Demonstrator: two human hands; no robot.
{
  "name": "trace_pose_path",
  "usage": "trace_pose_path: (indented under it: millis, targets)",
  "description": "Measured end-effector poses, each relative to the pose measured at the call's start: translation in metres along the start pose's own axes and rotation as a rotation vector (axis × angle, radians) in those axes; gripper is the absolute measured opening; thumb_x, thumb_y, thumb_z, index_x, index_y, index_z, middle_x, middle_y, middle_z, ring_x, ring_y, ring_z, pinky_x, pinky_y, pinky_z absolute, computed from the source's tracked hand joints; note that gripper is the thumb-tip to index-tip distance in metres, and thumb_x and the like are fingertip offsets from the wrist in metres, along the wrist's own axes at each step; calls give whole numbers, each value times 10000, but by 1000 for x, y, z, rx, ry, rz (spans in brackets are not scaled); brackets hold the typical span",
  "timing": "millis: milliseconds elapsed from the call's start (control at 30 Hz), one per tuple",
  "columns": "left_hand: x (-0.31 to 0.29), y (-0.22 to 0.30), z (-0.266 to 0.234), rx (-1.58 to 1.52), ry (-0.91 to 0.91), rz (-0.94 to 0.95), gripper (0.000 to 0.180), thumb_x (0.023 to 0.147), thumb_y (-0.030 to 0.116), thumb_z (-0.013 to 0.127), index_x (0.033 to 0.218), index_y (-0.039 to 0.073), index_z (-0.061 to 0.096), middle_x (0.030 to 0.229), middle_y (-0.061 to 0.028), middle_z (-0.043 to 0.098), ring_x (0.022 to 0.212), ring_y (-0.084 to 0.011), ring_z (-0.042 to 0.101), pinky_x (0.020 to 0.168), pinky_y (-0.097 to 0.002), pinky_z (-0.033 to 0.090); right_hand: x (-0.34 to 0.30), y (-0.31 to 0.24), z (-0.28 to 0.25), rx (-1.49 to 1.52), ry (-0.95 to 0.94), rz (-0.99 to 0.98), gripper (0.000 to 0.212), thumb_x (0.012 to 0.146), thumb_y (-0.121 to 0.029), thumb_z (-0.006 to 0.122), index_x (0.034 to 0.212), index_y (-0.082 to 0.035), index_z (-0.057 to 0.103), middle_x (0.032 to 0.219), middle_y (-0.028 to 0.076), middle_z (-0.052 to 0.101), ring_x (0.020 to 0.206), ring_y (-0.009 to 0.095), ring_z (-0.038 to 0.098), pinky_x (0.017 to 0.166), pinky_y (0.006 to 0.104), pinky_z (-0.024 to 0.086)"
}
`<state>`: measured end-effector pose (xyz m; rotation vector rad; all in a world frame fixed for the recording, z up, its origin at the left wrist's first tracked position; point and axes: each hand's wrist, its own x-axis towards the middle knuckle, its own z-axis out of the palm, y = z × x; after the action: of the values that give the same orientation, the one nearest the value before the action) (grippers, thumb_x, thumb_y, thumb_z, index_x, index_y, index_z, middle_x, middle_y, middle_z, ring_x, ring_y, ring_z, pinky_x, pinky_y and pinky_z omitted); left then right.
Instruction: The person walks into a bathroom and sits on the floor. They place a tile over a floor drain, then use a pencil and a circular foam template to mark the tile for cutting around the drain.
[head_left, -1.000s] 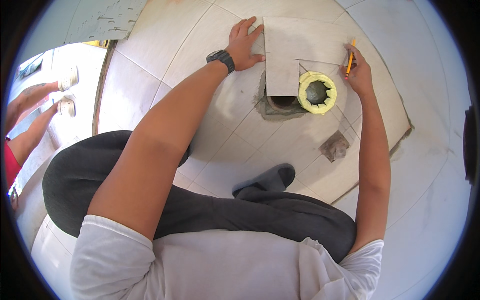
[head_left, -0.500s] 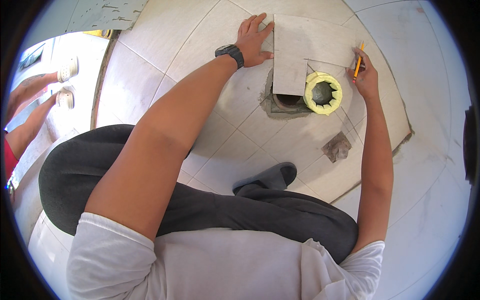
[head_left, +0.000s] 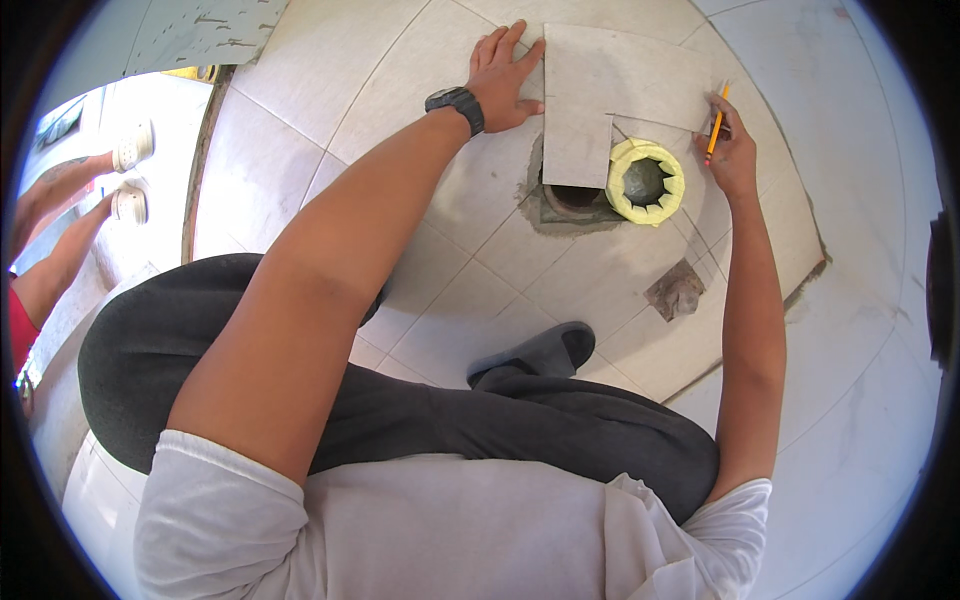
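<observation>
An L-shaped piece of tile (head_left: 590, 80) lies flat on the floor, partly over a dark square-edged hole (head_left: 575, 198). My left hand (head_left: 500, 88) has its fingers spread, with thumb and fingertips against the tile's left edge. At the tile's right end, my right hand (head_left: 732, 150) is closed round a yellow pencil (head_left: 718, 122) and its fingers are by the tile's edge. In the tile's inner corner sits a round pipe collar (head_left: 674, 183) wrapped in pale yellow tape with notched inner flaps, its middle dark.
Nearer me, a small rough patch with a grey scrap (head_left: 677, 291) breaks the tiled floor (head_left: 450, 300). My sandalled foot (head_left: 545, 352) rests on the tiles. Another person's legs (head_left: 70, 190) stand at the far left, beyond a floor edge. A pale wall (head_left: 850, 330) lies right.
My hands and the tile hold nearly the same places. The whole view has shifted very slightly; nothing was taken up or let go.
</observation>
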<state>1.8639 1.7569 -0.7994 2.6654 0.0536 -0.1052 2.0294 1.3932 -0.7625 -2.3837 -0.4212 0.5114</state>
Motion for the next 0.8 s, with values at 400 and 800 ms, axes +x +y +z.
trace_pose_path:
  millis: [400,800]
  targets:
    - [0,-1,2,36,-14,-1,1002,827,396,837,1638,175,291,1708,-228,62,1563,-430,50,1255,-561,116,-1,-2,0,9,18,-50,715,781,-11,837,1427,-154,565,1326,95,675,1073,208,711,949,342,567]
    - [1,-4,3,29,-9,24,989,830,430,820,1625,147,304,1690,-255,90,1558,-451,48,1258,-579,83,0,3,2,17,37,-89,722,781,7,829,1431,-155,563,1334,100,671,1055,199,704,960,328,558]
